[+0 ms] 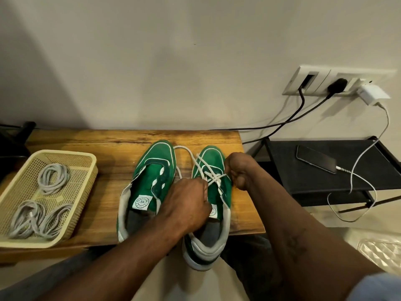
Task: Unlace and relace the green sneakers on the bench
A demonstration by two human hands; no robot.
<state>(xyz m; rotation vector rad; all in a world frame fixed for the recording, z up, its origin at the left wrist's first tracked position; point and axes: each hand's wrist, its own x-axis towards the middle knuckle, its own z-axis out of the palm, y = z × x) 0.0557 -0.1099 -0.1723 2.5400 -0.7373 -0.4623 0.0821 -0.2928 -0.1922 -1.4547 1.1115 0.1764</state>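
Fingertips of left hand hidden under its own back; curled over centre of right green suede sneaker, gripping white lace where strands cross, exact pinch not visible. Right hand balled in a fist at that sneaker's outer side, clamped on a lace strand pulled taut across the upper; fingers turned away from view. Mid part of right sneaker & its tongue label mostly covered by left hand. Both forearms cut off at bottom of view.

Sneakers side by side on right half of brown wood-grain bench, toes twd back edge. Left green suede sneaker w/ white trim, navy wavy panel, grey lining, tongue w/ white round-logo label showing, heel at front edge. Right sneaker's heel hanging over front edge, lace criss-crossed over upper part, slack loop lying on bench btw the two toes.

Cream perforated plastic basket near left front corner, partly cut off, holding grey coiled cords; laces or cables, can't tell. Off right end: black metal rack w/ dark phone on it.
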